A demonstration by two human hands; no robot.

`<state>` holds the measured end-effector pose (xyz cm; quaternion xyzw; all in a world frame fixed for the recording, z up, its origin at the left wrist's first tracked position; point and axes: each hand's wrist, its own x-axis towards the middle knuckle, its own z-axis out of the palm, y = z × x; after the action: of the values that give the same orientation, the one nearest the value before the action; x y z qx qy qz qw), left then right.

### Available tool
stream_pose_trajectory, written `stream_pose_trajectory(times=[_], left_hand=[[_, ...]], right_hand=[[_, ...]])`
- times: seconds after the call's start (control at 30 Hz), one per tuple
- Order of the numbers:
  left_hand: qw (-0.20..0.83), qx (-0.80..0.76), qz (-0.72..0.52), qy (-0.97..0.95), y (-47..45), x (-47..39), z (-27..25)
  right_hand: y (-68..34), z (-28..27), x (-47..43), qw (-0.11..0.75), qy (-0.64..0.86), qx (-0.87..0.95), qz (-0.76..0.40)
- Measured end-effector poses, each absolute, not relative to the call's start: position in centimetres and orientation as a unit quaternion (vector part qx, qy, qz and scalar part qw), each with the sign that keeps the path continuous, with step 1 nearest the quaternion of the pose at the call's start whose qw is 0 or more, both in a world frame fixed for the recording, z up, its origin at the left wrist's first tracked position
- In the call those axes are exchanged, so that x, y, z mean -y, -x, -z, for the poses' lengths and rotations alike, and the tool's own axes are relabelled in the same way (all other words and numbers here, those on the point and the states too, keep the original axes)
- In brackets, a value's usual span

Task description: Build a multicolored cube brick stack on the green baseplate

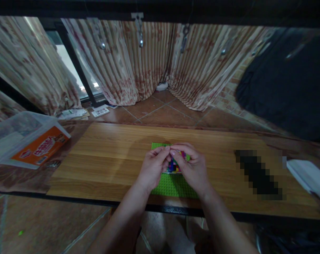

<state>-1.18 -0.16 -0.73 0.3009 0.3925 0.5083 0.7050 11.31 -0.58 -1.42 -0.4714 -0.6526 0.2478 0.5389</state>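
Note:
A green studded baseplate point(173, 186) lies on the wooden tabletop in front of me. On its middle is a cluster of small coloured building bricks point(173, 167), blue, red, yellow and purple among them, partly covered by my hands. My left hand point(151, 169) reaches in from the left with thumb and fingers pinched together. From the other side my right hand point(194, 167) pinches too, its fingertips meeting those of the left just above the bricks. Anything between the fingertips is too small or hidden to make out.
A clear plastic tub point(30, 141) with an orange label stands at the table's left end. On the right lie a pixelated dark object point(259, 174) and a white object point(309, 176). A dark bar with hooks crosses above; striped curtains point(149, 67) hang beyond the wooden tabletop point(104, 158).

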Motion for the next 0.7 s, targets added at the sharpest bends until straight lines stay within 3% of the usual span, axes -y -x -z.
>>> stream_pose_trajectory(times=[0.27, 0.53, 0.7], left_hand=[[0.712, -0.387, -0.514, -0.281, 1.2, 0.1, 0.7], [0.703, -0.390, -0.521, -0.286, 1.1, 0.0, 0.8], [0.702, -0.397, -0.517, -0.288, 1.1, -0.1, 0.7]], right_hand=[[-11.3, 1.3, 0.8, 0.535, 0.478, 0.654, -0.241], [-11.6, 0.7, 1.1, 0.469, 0.491, 0.710, -0.187], [-12.3, 0.9, 0.8, 0.497, 0.505, 0.684, -0.174]])
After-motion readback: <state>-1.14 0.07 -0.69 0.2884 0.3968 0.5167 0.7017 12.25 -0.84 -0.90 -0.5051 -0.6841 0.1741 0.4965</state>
